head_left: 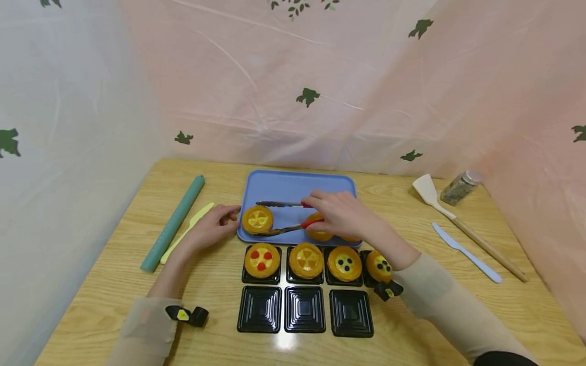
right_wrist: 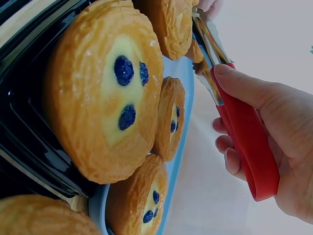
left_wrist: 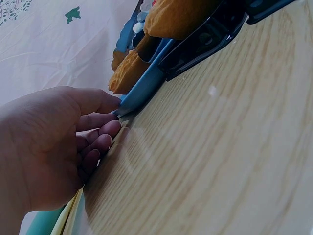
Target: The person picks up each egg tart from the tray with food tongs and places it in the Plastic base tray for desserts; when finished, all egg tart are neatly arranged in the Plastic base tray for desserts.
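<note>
My right hand (head_left: 341, 213) grips tongs (right_wrist: 249, 142) with red handles. Their metal arms lie spread on either side of a tart (head_left: 257, 217) with pale yellow wedges, at the left of a blue tray (head_left: 297, 180). Two blueberry tarts (right_wrist: 171, 120) also sit on the tray, partly covered by my right hand in the head view. My left hand (head_left: 212, 229) has its fingertips at the tray's left rim, the other fingers loosely bent. Before the tray, black square holders carry a red-berry tart (head_left: 262, 260), an orange-wedge tart (head_left: 306, 261) and two blueberry tarts (head_left: 345, 264).
Three black holders (head_left: 304, 309) form the nearest row. On the left lie a green rolling pin (head_left: 174, 223) and a yellow knife (head_left: 194, 219). A spatula (head_left: 476, 235), a light blue knife (head_left: 464, 251) and a shaker jar (head_left: 460, 188) are on the right. A curtain hangs behind.
</note>
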### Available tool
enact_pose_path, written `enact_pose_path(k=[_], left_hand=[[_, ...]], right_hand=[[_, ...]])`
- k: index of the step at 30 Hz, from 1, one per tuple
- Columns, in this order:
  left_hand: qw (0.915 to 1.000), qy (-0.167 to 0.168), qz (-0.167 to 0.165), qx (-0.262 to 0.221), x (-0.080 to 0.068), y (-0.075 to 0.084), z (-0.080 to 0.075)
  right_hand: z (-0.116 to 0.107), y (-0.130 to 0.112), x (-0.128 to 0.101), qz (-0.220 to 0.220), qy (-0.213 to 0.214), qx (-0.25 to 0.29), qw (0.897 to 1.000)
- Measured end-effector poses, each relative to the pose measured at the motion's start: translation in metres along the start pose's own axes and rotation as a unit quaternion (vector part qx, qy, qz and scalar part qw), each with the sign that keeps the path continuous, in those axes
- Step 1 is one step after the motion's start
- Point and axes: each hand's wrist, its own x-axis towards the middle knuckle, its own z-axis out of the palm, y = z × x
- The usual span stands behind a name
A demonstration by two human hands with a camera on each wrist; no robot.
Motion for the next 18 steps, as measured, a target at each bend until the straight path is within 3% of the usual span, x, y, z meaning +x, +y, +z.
enact_pose_path(k=[18], left_hand=[[1.0, 0.0, -0.003, 0.002, 0.001, -0.0025, 0.0009]], right_hand=[[0.0048, -0.0012, 0.0006, -0.006, 0.013, 0.013, 1.0]])
